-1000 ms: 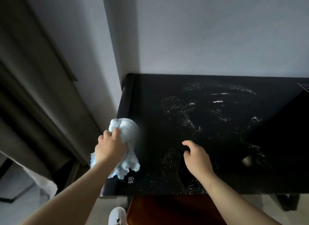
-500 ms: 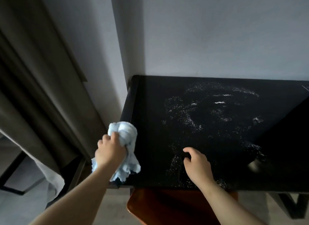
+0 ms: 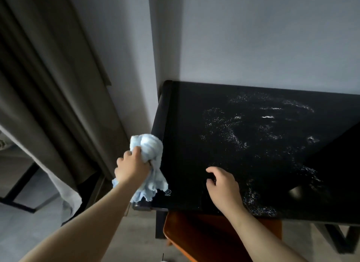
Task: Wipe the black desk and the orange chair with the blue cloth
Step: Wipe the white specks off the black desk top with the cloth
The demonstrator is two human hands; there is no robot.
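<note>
My left hand [image 3: 132, 168] grips the bunched blue cloth [image 3: 150, 150] at the black desk's [image 3: 194, 164] left edge, my right hand [image 3: 224, 185] rests empty and loosely curled near its front, and I judge the desk wipe barely begun, calling next for a sweep across its white specks [image 3: 229, 133].

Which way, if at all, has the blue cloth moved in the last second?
Yes. The blue cloth, gripped by the left hand, has slid a little left, from the desk top towards its left edge.
</note>
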